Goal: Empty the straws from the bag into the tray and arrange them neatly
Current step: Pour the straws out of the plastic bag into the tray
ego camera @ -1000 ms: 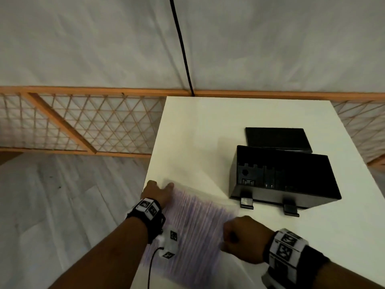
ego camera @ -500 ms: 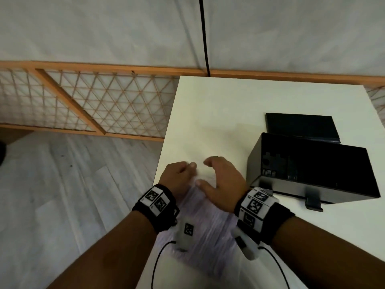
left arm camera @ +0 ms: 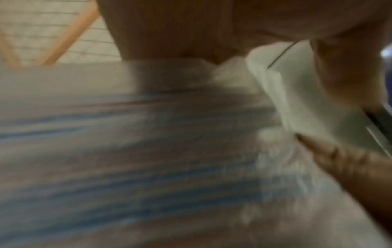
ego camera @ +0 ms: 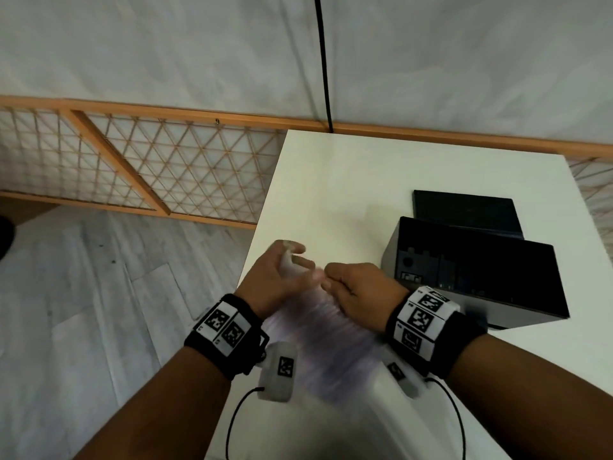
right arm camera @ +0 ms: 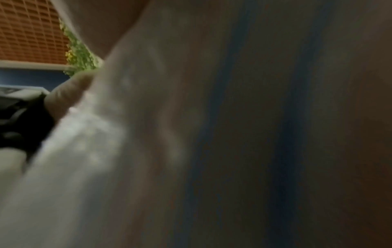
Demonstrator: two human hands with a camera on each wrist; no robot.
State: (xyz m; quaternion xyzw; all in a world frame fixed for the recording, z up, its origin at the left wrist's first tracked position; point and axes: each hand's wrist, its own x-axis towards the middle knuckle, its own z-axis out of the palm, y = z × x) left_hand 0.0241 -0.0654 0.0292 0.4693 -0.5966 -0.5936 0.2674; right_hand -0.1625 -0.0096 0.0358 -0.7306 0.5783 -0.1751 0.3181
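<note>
I see the clear crinkly plastic bag (ego camera: 318, 330) of thin striped straws (left arm camera: 127, 167) lifted over the white table's (ego camera: 331, 194) near edge. My left hand (ego camera: 275, 283) and right hand (ego camera: 355, 290) pinch its top. The boxy black tray (ego camera: 481, 280) sits just right.

The light over my head was soft and even — the white table (ego camera: 331, 180) came out bright without glare, and the black tray (ego camera: 481, 287) stayed a dim mass. My hands and the bag (ego camera: 318, 330) smeared with motion. Straight rails bowed toward the edges. Both wrist views were dim, noisy and thoroughly blurred — only streaks showed.
</note>
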